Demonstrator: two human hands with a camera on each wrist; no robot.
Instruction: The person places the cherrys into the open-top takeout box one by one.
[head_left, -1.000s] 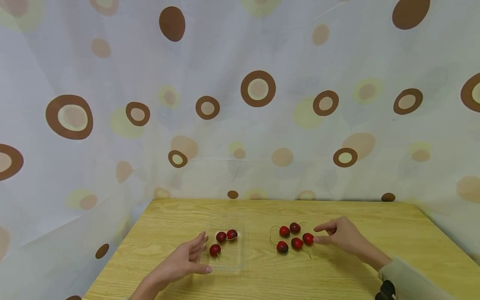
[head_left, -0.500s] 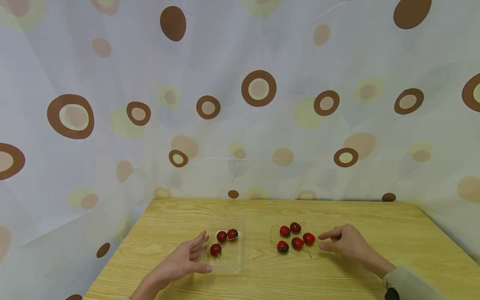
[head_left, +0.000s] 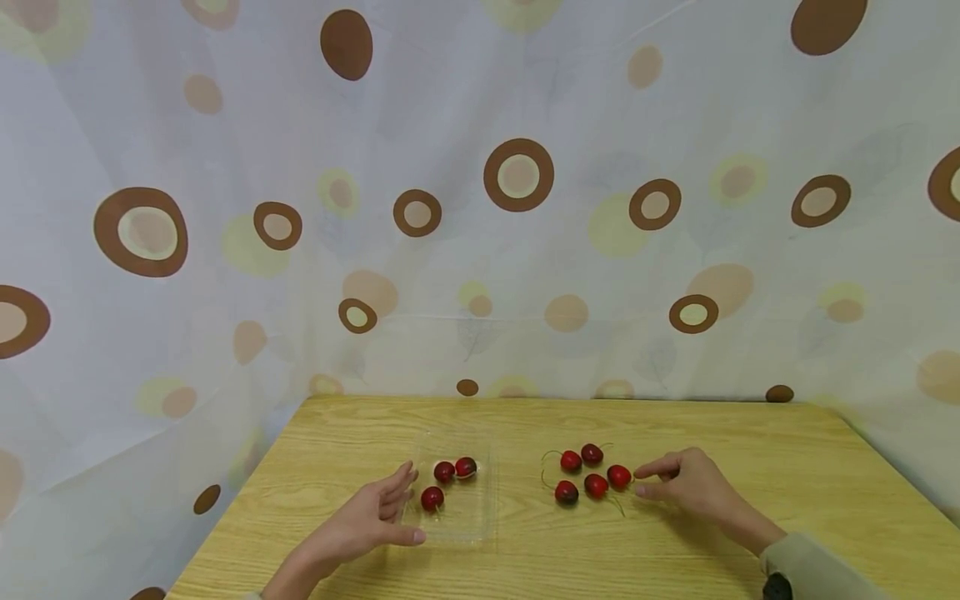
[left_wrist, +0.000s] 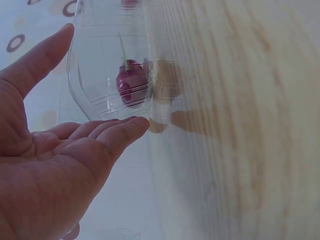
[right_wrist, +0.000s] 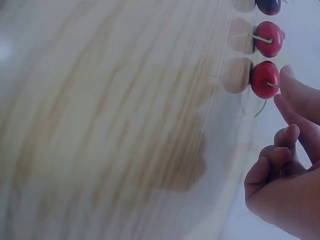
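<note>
A clear plastic box (head_left: 480,533) stands on the table, with several dark red cherries (head_left: 432,499) inside. Against its left side rests my left hand (head_left: 367,521), thumb spread from the loosely extended fingers. The left wrist view shows those fingers (left_wrist: 117,134) under the corner of the box, one cherry (left_wrist: 132,85) behind its wall. To the right lies a loose group of cherries with green stems. My right hand (head_left: 693,487) is beside the rightmost cherry (head_left: 618,477); a small gap separates thumb and index fingertips near its stem (right_wrist: 272,84), and the other fingers are curled.
The cherry group includes one at the back (head_left: 592,454) and one at the front left (head_left: 566,492). A wood-grain table (head_left: 600,567) carries everything. Behind it hangs a pale curtain (head_left: 450,108) with brown and yellow circles.
My right hand has drawn back slightly to the right from the rightmost cherry, its thumb no longer against the fruit and its index finger lower. The left hand and the box have stayed put.
</note>
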